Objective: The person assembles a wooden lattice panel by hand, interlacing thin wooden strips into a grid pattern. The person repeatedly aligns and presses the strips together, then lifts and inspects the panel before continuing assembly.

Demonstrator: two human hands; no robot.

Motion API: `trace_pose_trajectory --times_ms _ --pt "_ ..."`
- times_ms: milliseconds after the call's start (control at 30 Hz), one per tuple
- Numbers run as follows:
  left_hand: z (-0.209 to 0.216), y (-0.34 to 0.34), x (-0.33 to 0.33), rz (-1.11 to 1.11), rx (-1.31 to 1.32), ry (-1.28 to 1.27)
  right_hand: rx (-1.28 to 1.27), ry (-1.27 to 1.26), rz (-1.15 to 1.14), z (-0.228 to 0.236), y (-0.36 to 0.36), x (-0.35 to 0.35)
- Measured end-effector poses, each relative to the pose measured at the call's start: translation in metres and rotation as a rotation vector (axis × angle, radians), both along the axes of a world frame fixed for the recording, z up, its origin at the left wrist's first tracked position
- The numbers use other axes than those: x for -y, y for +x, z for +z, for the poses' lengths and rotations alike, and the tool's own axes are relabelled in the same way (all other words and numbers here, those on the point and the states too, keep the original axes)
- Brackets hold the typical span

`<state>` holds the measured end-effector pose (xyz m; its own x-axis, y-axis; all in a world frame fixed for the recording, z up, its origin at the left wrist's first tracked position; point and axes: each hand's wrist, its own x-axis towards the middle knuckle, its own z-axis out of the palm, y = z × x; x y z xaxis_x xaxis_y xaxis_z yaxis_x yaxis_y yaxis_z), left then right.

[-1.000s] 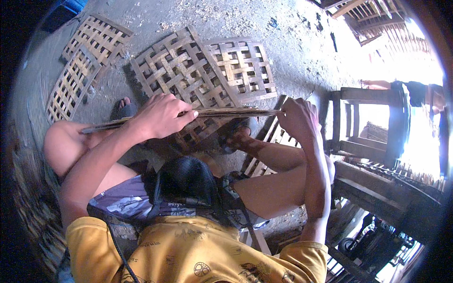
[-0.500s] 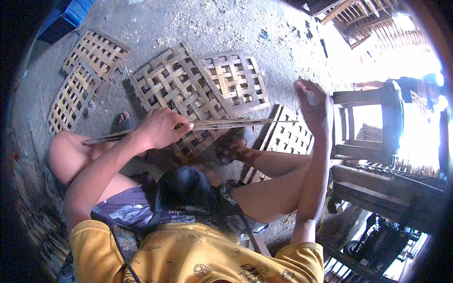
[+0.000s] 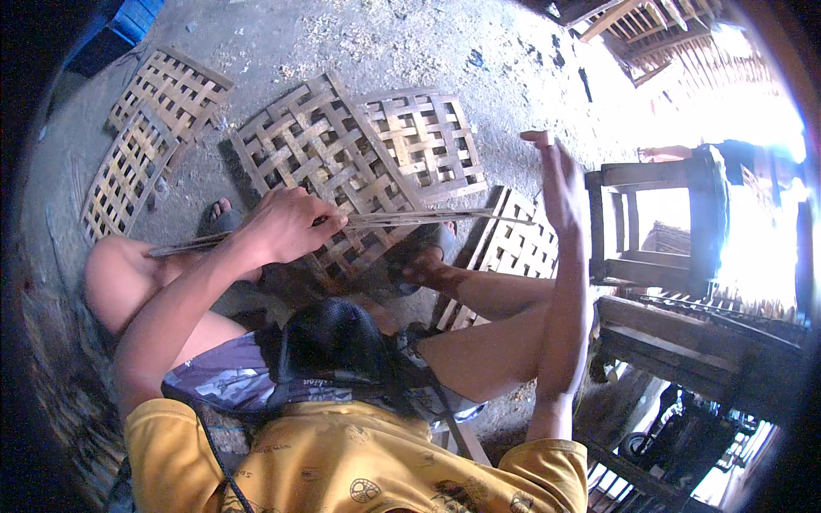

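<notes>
My left hand (image 3: 291, 224) is closed around a bundle of thin bamboo strips (image 3: 402, 220). The strips lie nearly level across my lap, one end over my left knee and the thin tips pointing right. Raised at the right, my right hand (image 3: 560, 184) appears edge-on, a finger or thumb stretched out to the left and nothing visible in it. The tips of the strips end close to its wrist. Beneath the bundle lies a large woven bamboo panel (image 3: 321, 145), overlapping a smaller woven panel (image 3: 423, 141) on the ground.
Another woven panel (image 3: 522, 248) leans by my right leg. Two more panels (image 3: 128, 171) lie at the far left, near a blue box (image 3: 115, 34). A wooden frame (image 3: 646, 269) stands close beside my right arm. Beyond it, a person (image 3: 761, 162) shows against bright light.
My right hand has turned from a curled shape to a straighter one and shifted slightly left. My left hand keeps its hold on the strips.
</notes>
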<state>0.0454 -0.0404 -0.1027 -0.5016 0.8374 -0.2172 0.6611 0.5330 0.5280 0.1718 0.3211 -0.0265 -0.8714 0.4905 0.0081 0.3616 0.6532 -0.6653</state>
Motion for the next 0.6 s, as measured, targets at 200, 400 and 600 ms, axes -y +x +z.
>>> trace_pose_trajectory --times_ms 200,400,600 --pt "0.005 -0.003 -0.017 -0.047 0.045 -0.027 0.107 0.008 0.069 -0.028 0.005 0.004" --pt "-0.009 0.003 -0.001 0.012 -0.049 0.024 0.050 -0.102 -0.039 -0.011 -0.007 0.000" --pt "0.001 -0.001 -0.011 -0.001 0.067 -0.006 0.584 0.209 0.165 -0.010 0.036 -0.007"
